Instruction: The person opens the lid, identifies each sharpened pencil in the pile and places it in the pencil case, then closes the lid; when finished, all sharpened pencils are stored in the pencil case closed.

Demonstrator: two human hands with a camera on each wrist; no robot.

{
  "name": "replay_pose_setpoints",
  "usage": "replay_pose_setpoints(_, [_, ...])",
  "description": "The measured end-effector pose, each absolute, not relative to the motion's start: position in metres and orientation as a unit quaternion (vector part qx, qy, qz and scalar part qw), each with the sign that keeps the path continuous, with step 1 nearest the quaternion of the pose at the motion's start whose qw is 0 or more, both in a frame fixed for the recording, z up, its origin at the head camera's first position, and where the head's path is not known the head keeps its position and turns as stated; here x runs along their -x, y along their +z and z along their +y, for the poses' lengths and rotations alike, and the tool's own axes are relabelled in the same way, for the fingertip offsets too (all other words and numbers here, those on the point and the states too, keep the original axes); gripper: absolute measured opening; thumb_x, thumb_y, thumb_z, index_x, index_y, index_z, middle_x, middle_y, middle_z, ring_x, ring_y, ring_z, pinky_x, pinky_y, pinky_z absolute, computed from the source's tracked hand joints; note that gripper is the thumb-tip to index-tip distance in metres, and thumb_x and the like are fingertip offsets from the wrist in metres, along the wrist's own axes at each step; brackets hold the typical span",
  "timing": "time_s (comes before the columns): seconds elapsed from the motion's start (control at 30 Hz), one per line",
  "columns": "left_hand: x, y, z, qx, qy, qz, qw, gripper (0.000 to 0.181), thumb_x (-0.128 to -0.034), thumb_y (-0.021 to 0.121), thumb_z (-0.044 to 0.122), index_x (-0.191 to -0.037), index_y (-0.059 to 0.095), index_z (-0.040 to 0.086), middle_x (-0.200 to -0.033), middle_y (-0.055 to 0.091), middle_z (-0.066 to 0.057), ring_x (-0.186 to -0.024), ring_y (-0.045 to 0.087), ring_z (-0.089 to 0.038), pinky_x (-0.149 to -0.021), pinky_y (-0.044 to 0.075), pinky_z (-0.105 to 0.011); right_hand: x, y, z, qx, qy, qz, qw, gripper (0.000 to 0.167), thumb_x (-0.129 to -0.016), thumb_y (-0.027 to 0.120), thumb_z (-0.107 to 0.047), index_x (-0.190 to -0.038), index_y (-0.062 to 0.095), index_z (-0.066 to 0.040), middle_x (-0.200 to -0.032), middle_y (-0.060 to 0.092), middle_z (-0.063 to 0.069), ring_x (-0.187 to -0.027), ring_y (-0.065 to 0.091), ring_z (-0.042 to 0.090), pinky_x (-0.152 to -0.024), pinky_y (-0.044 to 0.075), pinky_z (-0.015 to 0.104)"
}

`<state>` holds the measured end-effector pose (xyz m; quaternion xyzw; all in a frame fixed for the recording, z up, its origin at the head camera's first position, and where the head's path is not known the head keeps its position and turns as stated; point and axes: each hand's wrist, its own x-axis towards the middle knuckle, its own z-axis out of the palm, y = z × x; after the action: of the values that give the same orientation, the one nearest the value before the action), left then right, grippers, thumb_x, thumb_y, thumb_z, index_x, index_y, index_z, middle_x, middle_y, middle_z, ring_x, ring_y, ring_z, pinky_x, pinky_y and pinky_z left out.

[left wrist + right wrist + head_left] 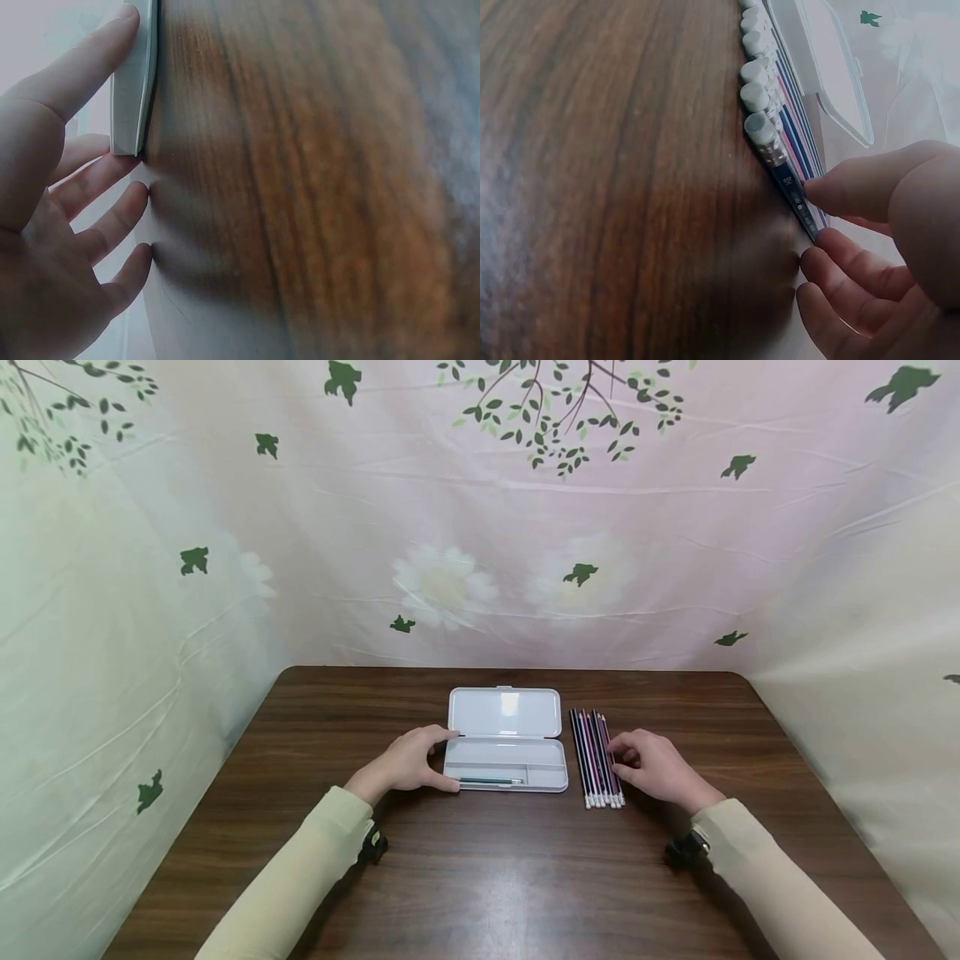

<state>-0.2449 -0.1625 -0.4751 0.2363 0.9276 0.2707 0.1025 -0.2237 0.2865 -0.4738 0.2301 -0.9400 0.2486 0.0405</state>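
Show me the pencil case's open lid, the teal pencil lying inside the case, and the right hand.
Lid (505, 713), head view, middle of its inner face.
Teal pencil (487, 781), head view, middle of its barrel.
Right hand (655, 765), head view, back of the hand.

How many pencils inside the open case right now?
1. A teal pencil lies lengthwise in the near-left compartment of the white pencil case. None shows elsewhere in the case; one hidden directly beneath it can't be ruled out.
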Motion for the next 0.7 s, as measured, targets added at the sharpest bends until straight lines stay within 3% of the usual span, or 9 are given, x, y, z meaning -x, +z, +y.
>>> replay_pose_setpoints(0.7, [0.2464,-0.4764,-0.1626,-0.239,0.267,0.928,0.097,0.098,-0.0726,0.094,0.056,-0.152,0.055,0.013,-0.144,0.061,-0.003,-0.113,0.061,-0.021,-0.101,0.051,-0.045,0.2255,-0.472,0.2905,-0.221,0.234,-0.946,0.022,0.015,-0.088,0.078,-0.005,-0.103,0.076,-0.005,-0.098,0.073,0.007,-0.084,0.068,0.019,-0.076,0.057,0.043])
